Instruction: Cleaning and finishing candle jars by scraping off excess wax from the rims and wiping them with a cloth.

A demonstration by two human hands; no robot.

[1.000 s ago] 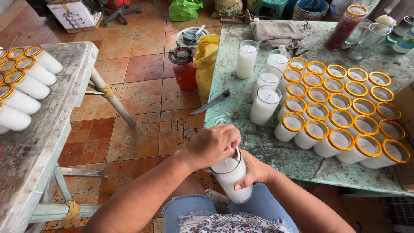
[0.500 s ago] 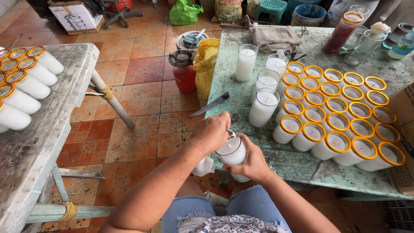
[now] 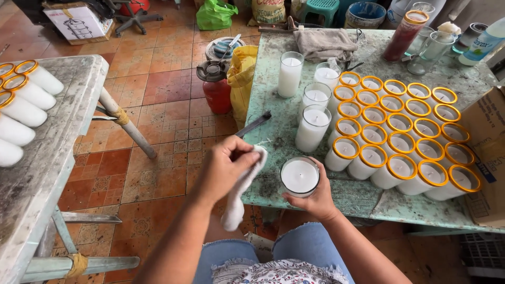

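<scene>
The right hand [image 3: 315, 197] is wrapped around a glass candle [image 3: 299, 176] filled with white wax, gripping it from below and behind at the near edge of the green, worn counter [image 3: 273, 79], with the candle's open top facing up. The left hand [image 3: 226, 165] is closed on a white cloth [image 3: 243, 189], pinching its upper end between thumb and fingers just to the left of the candle; the rest of the cloth hangs down over the counter's edge toward the person's lap. The cloth and the candle are close beside each other, though whether they touch cannot be told. Just beyond the hands, four plain glass candles [image 3: 313, 113] stand in a loose cluster on the counter, and a dark-handled knife [image 3: 253, 125] lies at the counter's left edge, sticking out over it. To the right, a dense block of white candles with yellow rims [image 3: 400, 137] lies in tilted rows, filling much of the counter. Farther back sit a folded grey rag [image 3: 323, 42], a tall red candle [image 3: 404, 34] and some empty glasses [image 3: 428, 44]. On the tiled floor beside the counter stand a red canister [image 3: 215, 87] and a yellow bag [image 3: 243, 79]. At far left, a second grey counter [image 3: 47, 152] carries more yellow-rimmed candles [image 3: 23, 102] lying on their sides.
</scene>
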